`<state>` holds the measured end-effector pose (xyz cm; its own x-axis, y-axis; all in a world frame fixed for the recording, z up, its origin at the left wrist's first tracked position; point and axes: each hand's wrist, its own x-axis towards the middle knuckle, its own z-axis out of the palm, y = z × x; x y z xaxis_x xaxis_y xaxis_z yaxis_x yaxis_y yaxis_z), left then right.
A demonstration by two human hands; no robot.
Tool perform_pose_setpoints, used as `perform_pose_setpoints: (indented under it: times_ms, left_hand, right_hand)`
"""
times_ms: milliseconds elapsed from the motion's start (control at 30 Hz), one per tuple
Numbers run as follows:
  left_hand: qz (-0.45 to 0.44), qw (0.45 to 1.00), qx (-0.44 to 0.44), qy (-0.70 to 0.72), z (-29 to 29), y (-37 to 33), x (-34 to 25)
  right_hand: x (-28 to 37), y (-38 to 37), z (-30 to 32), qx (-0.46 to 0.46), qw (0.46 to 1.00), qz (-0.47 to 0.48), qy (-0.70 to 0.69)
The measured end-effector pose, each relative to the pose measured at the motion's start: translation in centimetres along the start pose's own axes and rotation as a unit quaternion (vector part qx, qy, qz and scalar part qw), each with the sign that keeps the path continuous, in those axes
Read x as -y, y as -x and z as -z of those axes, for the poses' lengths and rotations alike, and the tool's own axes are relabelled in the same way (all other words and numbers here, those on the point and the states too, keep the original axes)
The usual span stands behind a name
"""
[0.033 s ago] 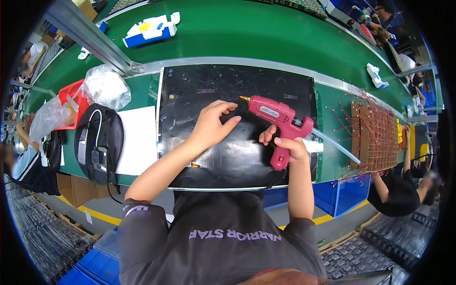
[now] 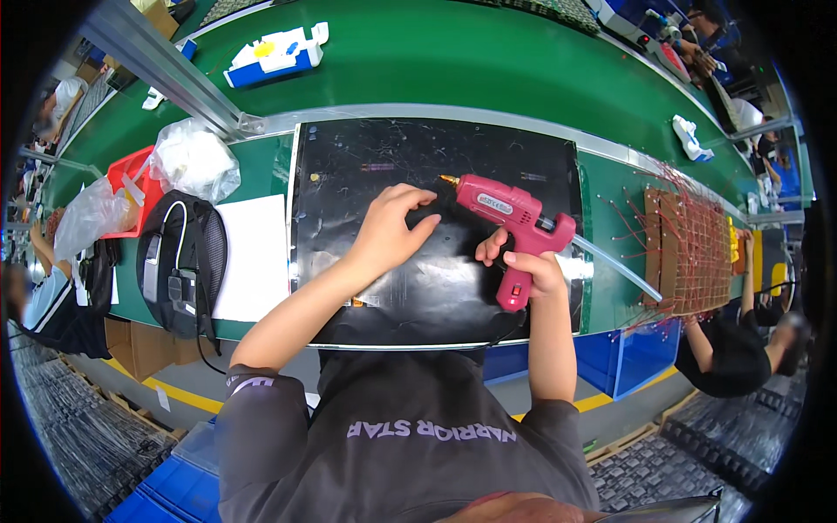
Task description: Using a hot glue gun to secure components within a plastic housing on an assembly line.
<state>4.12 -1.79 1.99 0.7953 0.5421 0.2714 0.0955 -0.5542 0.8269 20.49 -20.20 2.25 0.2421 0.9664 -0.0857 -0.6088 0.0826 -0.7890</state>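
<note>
My right hand (image 2: pixel 534 268) grips the handle of a pink hot glue gun (image 2: pixel 514 209), its thumb lying across the grip. The gun's brass nozzle points left and slightly up. A long translucent glue stick (image 2: pixel 619 270) sticks out of its back end toward the right. My left hand (image 2: pixel 392 228) is over the black mat (image 2: pixel 418 305), left of the nozzle. Its fingers are curved and the thumb stands apart, with nothing visible between them. The nozzle touches neither hand.
A cardboard block bristling with red wires (image 2: pixel 684 253) stands right of the mat. On the left are white paper (image 2: pixel 253 261), a black mesh bag (image 2: pixel 183 261), a red bin (image 2: pixel 135 187) and plastic bags (image 2: pixel 196 161). Beyond runs a green conveyor (image 2: pixel 418 61) carrying white-and-blue parts (image 2: pixel 277 57). Co-workers sit at both sides.
</note>
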Motion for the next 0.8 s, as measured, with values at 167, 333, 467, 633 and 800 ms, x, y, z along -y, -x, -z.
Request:
perform_pose_setpoints:
  times_ms: [167, 333, 467, 633, 800]
  left_hand:
    - [-0.039, 0.990, 0.034, -0.134, 0.1, 1.9, -0.1]
    - [-0.078, 0.982, 0.048, -0.164, 0.3, 2.6, -1.0]
    - [-0.110, 0.969, 0.082, -0.203, -0.3, 2.4, -1.3]
    - [-0.137, 0.955, 0.121, -0.234, -0.7, 2.6, -1.1]
    - [-0.129, 0.958, 0.120, -0.224, -0.5, 2.8, -0.9]
  right_hand:
    - [0.1, 0.1, 0.2, -0.003, 1.000, 0.001, 0.002]
    - [0.2, 0.1, 0.2, -0.006, 1.000, 0.003, 0.012]
    - [0.2, 0.1, 0.2, -0.021, 1.000, -0.010, 0.016]
    - [0.1, 0.1, 0.4, -0.032, 0.999, -0.009, 0.014]
    - [0.1, 0.1, 0.5, -0.034, 0.999, -0.012, 0.022]
